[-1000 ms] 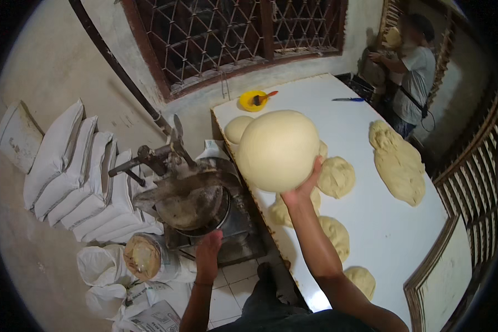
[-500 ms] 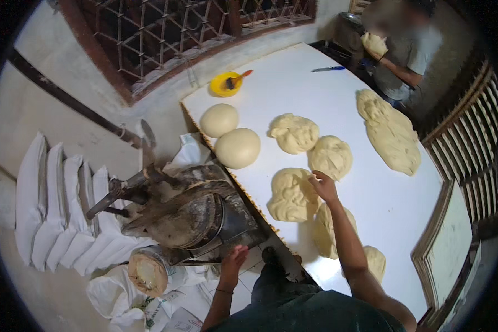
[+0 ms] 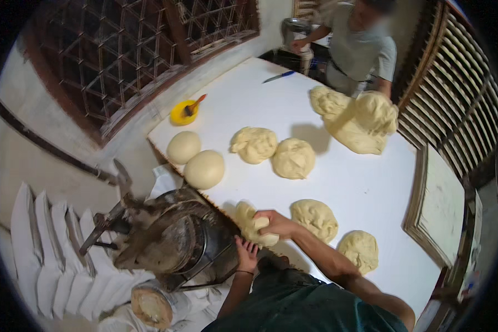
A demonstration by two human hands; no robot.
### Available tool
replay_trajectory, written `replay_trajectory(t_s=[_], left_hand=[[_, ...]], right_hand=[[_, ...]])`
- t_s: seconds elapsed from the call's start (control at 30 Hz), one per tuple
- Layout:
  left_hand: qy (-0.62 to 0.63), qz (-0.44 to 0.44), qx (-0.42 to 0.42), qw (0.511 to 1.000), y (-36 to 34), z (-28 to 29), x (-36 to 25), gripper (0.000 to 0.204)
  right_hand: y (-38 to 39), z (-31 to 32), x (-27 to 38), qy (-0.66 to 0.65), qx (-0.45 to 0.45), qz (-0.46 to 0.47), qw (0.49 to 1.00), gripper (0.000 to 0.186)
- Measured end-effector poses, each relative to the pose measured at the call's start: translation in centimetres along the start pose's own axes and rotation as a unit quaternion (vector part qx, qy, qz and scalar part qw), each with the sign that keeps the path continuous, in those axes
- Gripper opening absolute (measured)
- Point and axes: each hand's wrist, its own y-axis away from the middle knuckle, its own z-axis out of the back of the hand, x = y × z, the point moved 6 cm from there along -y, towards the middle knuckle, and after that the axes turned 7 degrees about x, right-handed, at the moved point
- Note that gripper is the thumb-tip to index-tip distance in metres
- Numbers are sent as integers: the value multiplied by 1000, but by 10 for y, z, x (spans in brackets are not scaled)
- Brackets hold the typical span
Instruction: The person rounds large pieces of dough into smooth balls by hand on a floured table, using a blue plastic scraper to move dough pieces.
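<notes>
Dough lump (image 3: 247, 216), pale yellow: one, at the near left edge of the white-topped table (image 3: 343, 188), gripped by the person's right hand.
Right hand (image 3: 275, 223): curled over the lump, fingers partly closed, dough bulging around them.
Left hand (image 3: 247, 254): open, fingers loosely spread, just below the lump at the table edge; whether it touches the dough cannot be told.
Smooth dough balls (image 3: 204, 169): two, side by side along the left edge.
Rough dough rounds (image 3: 294, 159): two, adjoining, mid-table.
Further dough pieces (image 3: 314, 221): two, creased, on the near right, beyond the right forearm.
Large dough mass (image 3: 348, 130): one, far right; a co-worker's hand (image 3: 383, 87) at its raised, blurred end.
Yellow bowl (image 3: 177, 117): one, far left, holding a brush (image 3: 198, 103) with an orange-red handle.
Knife (image 3: 279, 76): one, blue-handled, flat at the far edge.
Lever-handled metal machine (image 3: 166, 243): one, dark and worn, left of the table.
White sacks (image 3: 44, 265): several, stacked at far left.
</notes>
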Motion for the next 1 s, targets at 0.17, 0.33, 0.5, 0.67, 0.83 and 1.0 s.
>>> replay_trajectory(t_s=[0.17, 0.33, 0.5, 0.67, 0.83, 1.0], left_hand=[[100, 58, 346, 931, 61, -110, 12, 67], [-40, 126, 576, 807, 130, -230, 57, 83], [-18, 496, 528, 689, 197, -276, 199, 73], [-341, 467, 553, 600, 286, -268, 346, 58], [-627, 96, 703, 321, 245, -222, 424, 71], [-578, -186, 777, -165, 261, -212, 493, 99]], right_hand=[[147, 19, 91, -150, -69, 193, 967, 40], [321, 49, 124, -69, -254, 361, 895, 62], [512, 32, 95, 39, -545, 364, 754, 65], [710, 7, -58, 82, -770, 47, 631, 64], [723, -62, -218, 116, -785, -290, 535, 88], [642, -49, -256, 225, -619, -340, 671, 90]])
